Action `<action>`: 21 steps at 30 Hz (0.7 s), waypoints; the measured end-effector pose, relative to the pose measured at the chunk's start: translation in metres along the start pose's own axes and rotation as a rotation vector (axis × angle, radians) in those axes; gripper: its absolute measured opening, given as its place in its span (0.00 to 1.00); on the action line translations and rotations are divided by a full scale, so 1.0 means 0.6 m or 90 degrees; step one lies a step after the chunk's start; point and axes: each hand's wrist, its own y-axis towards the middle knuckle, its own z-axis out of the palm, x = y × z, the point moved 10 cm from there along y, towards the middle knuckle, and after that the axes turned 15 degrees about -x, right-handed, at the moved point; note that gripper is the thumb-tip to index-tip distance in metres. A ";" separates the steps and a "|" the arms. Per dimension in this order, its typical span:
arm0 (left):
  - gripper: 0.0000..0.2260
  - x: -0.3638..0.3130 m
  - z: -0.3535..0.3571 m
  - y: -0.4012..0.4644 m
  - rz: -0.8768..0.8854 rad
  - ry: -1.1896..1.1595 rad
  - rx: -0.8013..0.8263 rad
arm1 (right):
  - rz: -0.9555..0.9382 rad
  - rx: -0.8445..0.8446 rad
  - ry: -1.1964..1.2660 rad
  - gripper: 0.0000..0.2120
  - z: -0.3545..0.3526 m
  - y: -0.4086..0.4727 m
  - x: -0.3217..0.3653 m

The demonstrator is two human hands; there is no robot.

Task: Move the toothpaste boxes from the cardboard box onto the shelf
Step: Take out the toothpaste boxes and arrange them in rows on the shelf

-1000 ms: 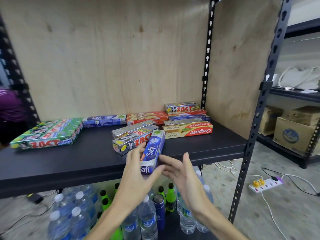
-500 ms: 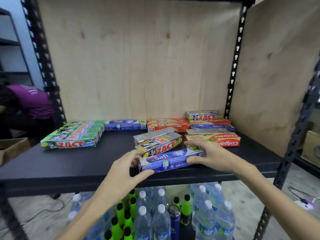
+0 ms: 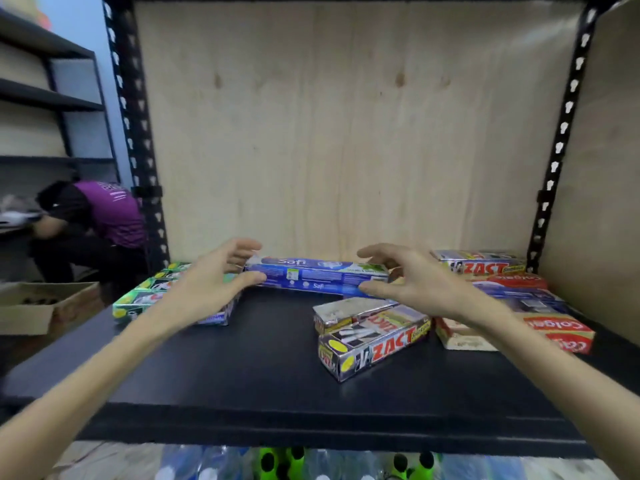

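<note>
A blue Safi toothpaste box (image 3: pixel 317 277) lies lengthwise at the back of the black shelf (image 3: pixel 242 368), against the plywood wall. My left hand (image 3: pixel 207 282) holds its left end, thumb on the front and fingers over the top. At the right end my right hand (image 3: pixel 415 282) holds it the same way. An open cardboard box (image 3: pixel 41 306) stands low at the far left, outside the rack.
Two silver Zact boxes (image 3: pixel 374 341) lie angled mid-shelf. Green Zact boxes (image 3: pixel 138 299) sit at the left, and Colgate boxes (image 3: pixel 561 332) and another Zact box (image 3: pixel 481 265) at the right. Bottles (image 3: pixel 277 462) stand below. A person in purple (image 3: pixel 104 216) crouches at the left.
Both hands have carried the Safi box from the shelf's front edge to the back wall, past the silver Zact boxes. The view has moved closer to the shelf.
</note>
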 end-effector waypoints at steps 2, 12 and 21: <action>0.18 0.069 0.007 0.050 -0.037 0.027 0.029 | 0.003 0.013 0.013 0.25 0.051 0.057 -0.011; 0.10 0.226 0.047 0.119 -0.106 0.062 0.065 | 0.064 0.045 0.097 0.24 0.234 0.146 -0.115; 0.15 0.197 0.079 0.117 -0.066 0.120 0.118 | 0.030 0.085 0.014 0.22 0.226 0.145 -0.130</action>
